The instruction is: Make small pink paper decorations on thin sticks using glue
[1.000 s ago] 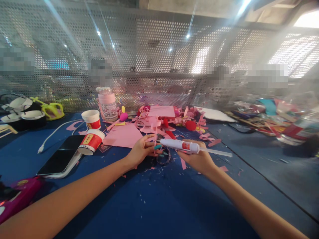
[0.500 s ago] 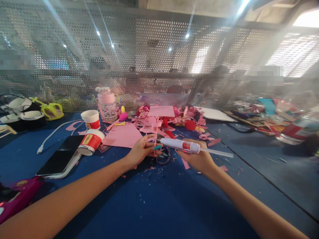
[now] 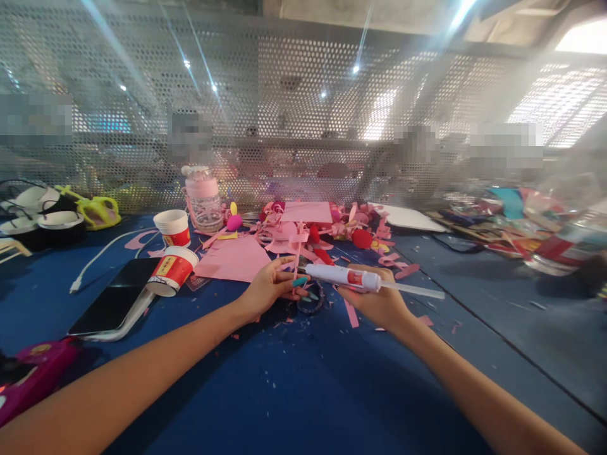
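Observation:
Near the middle of the view, my left hand (image 3: 272, 284) pinches a narrow pink paper strip (image 3: 297, 253), which stands upright from the fingers. My right hand (image 3: 374, 300) is wrapped round a white hot glue gun (image 3: 332, 274) with a translucent glue stick (image 3: 415, 290) sticking out of its back end. The gun's nozzle points left and lies close to the strip and my left fingertips; whether it touches the strip I cannot tell. A dark braided ring (image 3: 313, 302) lies on the table just below the nozzle. The gun's handle is hidden in my right hand.
Pink paper scraps (image 3: 272, 237) are heaped behind my hands, beside a pink sheet (image 3: 234, 258). On the left are a tipped paper cup (image 3: 173, 272), an upright cup (image 3: 171, 227), a phone (image 3: 116, 297) and a pink-lidded bottle (image 3: 203, 199). A perforated screen (image 3: 303, 95) closes off the back.
Both hands stay almost in place. The pink strip in my left hand has shifted very slightly; the glue gun looks unmoved.

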Available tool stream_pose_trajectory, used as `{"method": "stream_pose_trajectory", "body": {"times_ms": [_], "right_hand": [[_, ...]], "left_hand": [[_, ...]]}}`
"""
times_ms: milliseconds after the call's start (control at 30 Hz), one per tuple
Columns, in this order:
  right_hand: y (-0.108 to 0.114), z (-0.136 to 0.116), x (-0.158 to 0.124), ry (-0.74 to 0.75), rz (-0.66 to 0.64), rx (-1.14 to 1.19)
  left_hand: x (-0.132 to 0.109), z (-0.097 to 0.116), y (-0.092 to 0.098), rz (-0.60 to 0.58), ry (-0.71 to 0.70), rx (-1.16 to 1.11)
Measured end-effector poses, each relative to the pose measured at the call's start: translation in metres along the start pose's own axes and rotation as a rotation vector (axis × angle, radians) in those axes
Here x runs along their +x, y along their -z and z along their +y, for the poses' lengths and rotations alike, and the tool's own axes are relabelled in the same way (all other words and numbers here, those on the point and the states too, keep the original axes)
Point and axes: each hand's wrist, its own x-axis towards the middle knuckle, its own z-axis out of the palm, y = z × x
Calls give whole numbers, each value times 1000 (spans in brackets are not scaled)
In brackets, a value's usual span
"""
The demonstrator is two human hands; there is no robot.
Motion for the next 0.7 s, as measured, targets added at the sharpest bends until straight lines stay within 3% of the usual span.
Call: {"method": "stream_pose_trajectory", "body": {"times_ms": [700], "right_hand": [[1,0,1,35,23,-51]], "left_hand": [[1,1,-1,-13,8,-10]]}}
